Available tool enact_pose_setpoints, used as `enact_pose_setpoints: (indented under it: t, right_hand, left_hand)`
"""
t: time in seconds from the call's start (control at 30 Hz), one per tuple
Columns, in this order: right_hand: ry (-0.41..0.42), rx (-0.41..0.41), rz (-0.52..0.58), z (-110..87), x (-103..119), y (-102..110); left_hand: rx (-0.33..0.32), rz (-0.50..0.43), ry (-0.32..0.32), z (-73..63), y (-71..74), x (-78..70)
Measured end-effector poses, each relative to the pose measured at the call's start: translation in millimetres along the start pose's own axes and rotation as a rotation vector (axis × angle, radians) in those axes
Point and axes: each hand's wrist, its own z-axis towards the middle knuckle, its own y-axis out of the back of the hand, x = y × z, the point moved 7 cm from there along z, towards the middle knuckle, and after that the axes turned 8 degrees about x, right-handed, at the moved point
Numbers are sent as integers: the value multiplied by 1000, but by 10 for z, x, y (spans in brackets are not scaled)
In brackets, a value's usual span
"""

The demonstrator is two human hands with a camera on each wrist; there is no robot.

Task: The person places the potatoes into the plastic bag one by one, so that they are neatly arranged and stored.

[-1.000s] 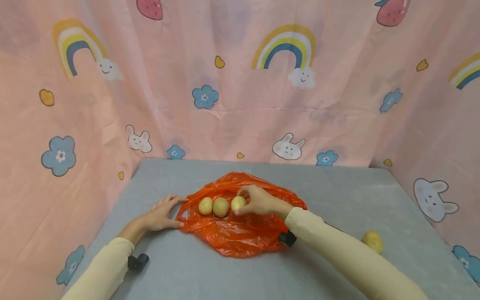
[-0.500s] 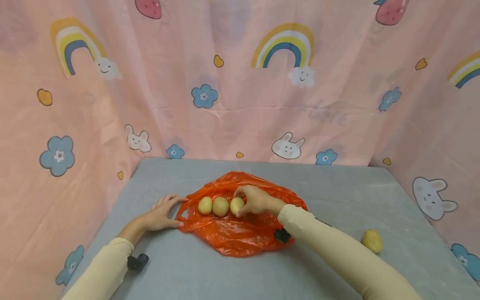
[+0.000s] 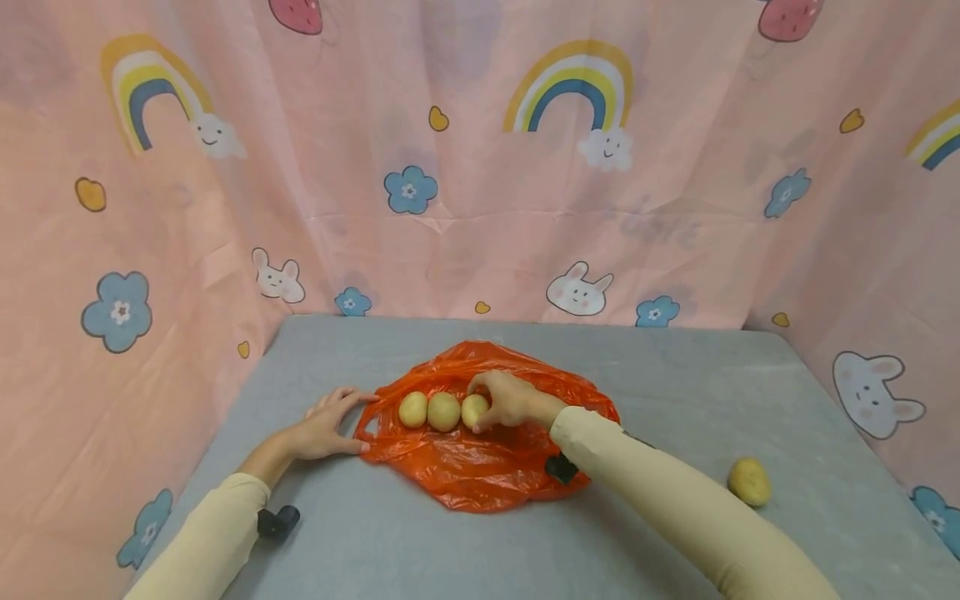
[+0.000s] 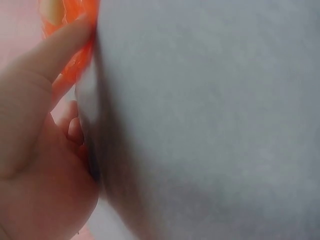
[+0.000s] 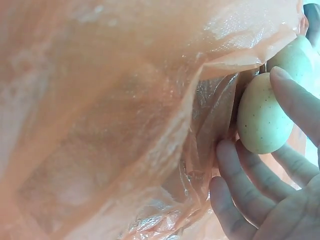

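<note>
A crumpled orange plastic bag (image 3: 480, 479) lies on the grey table, with a row of pale yellow potatoes on it. My right hand (image 3: 510, 398) holds the rightmost potato (image 5: 265, 112) between thumb and fingers, low in the bag's folds. Just left of it sit a browner potato (image 3: 444, 412) and a lighter potato (image 3: 413, 410), side by side. At the bag's left end, my left hand (image 3: 324, 429) rests with thumb and index finger spread on its edge beside the handle hole. In the left wrist view the thumb (image 4: 65, 45) touches the orange plastic.
Another potato (image 3: 749, 482) lies on the table (image 3: 675, 383) at the right, beyond the right forearm. A pink patterned curtain (image 3: 480, 183) surrounds the table at the back and sides. Dark wrist cameras stick out below both sleeves.
My right hand has shifted slightly left with its potato, now close to the browner potato. The left hand and the bag have stayed in place.
</note>
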Motion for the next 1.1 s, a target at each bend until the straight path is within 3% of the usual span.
enact_pose_setpoints:
  t: [0.67, 1.1]
  right_hand:
    - [-19, 19, 91, 4, -29, -51]
    - [44, 44, 115, -20, -19, -67]
  left_hand:
    - [5, -4, -1, 4, -1, -8]
    - [-11, -4, -2, -5, 3, -14]
